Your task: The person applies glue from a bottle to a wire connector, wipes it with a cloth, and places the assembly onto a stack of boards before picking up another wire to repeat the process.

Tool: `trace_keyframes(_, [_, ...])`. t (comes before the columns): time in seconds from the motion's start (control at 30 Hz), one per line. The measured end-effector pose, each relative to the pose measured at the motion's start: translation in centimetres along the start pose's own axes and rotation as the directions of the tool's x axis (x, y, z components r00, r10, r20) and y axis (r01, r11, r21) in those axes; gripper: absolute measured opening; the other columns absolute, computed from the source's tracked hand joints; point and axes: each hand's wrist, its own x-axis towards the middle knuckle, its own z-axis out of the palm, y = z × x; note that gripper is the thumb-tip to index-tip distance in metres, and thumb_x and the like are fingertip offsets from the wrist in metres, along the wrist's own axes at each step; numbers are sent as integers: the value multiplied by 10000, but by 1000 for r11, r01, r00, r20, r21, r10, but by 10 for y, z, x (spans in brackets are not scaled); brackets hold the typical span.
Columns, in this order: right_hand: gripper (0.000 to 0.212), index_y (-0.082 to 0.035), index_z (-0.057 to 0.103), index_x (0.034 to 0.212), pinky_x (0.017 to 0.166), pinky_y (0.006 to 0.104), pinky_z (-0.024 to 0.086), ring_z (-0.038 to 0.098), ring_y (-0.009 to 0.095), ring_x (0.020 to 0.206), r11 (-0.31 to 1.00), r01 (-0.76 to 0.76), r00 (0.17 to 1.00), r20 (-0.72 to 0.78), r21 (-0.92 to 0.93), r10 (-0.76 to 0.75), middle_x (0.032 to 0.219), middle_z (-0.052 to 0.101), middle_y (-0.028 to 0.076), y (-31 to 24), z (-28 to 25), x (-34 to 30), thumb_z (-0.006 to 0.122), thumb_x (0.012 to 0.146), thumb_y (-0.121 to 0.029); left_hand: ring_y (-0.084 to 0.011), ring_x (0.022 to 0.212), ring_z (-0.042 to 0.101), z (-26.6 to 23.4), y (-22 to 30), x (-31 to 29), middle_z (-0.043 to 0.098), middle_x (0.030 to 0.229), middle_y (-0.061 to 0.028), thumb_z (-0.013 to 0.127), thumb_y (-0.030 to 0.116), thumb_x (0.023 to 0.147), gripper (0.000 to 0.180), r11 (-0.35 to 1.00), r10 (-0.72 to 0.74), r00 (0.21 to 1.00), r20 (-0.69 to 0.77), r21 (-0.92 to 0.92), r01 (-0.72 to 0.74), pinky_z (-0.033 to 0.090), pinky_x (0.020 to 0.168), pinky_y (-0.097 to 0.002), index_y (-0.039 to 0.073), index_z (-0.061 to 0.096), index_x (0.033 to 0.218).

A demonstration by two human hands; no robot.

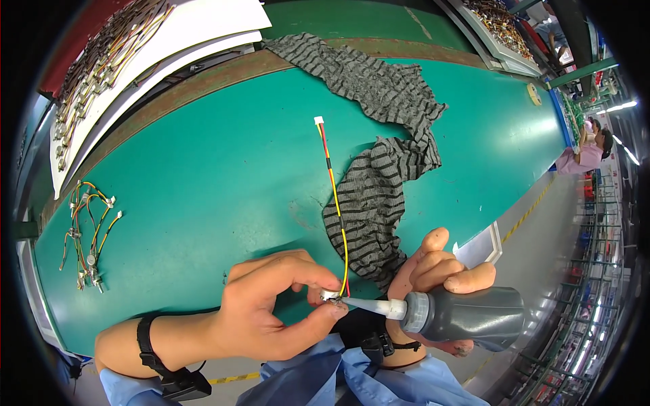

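Observation:
Between the thumb and fingers of my left hand [277, 304] is pinched a small metal potentiometer [330, 296]. Its thin cable [337, 203] of red, yellow and black wires runs up and away over the table to a white plug. My right hand [433, 274] is wrapped round a dark squeeze bottle [474, 314], which lies on its side with a clear collar. The bottle's pale tapered nozzle [369, 306] points left, its tip at the potentiometer by my left fingertips. Whether anything comes out of the tip is too small to tell.
A striped grey cloth [372, 196] lies crumpled across the green table [223, 183]. Several wired parts [88, 237] lie at the left. White boards [183, 54] with many more wired parts stand far left. A tape roll [534, 94] sits far right, near a person in pink [586, 157].

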Motion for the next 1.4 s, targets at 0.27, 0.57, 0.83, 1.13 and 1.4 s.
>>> trace_keyframes(0.27, [591, -68, 435, 912, 742, 348, 268, 294, 113, 411, 999, -34, 999, 5, 34, 34, 495, 410, 21, -2, -3, 1, 612, 797, -620, -176, 669, 558, 2, -1, 0, 626, 794, -129, 684, -66, 739, 234, 1000, 2, 1000, 12, -7, -2, 414, 587, -289, -70, 584, 950])
trace_keyframes(0.57, [604, -59, 469, 909, 801, 351, 293, 316, 112, 408, 995, -60, 998, -6, 79, 61, 496, 421, 24, -3, -6, 0, 650, 776, -620, -184, 668, 546, 2, 0, 0, 610, 798, -133, 665, -82, 737, 237, 1000, 7, 1000, 14, -21, -7, 420, 600, -302, -75, 572, 955])
trace_keyframes(0.83, [432, -48, 466, 957, 643, 373, 301, 437, 160, 420, 995, -37, 997, 66, 89, 31, 547, 527, 85, -5, -11, 5, 674, 853, -412, -188, 681, 536, 1, 0, 2, 604, 811, -137, 659, -85, 740, 244, 999, 14, 1000, 28, -44, -13, 418, 619, -307, -72, 563, 964])
trace_keyframes(1.13, [602, -37, 458, 979, 626, 369, 302, 462, 161, 441, 992, -34, 996, 88, 122, 23, 575, 538, 79, -1, -17, 2, 714, 786, -546, -193, 689, 533, 1, 0, 2, 599, 812, -137, 660, -86, 740, 246, 999, 9, 1000, 30, -45, -8, 421, 631, -311, -74, 560, 964])
trace_keyframes(1.4, [607, -64, 486, 900, 764, 335, 302, 344, 117, 382, 994, -78, 996, -44, 74, 81, 468, 433, 18, -6, -5, 2, 700, 750, -612, -193, 693, 537, 1, 0, 1, 599, 818, -141, 647, -98, 738, 244, 999, 16, 999, 32, -46, -14, 419, 629, -311, -75, 557, 963])
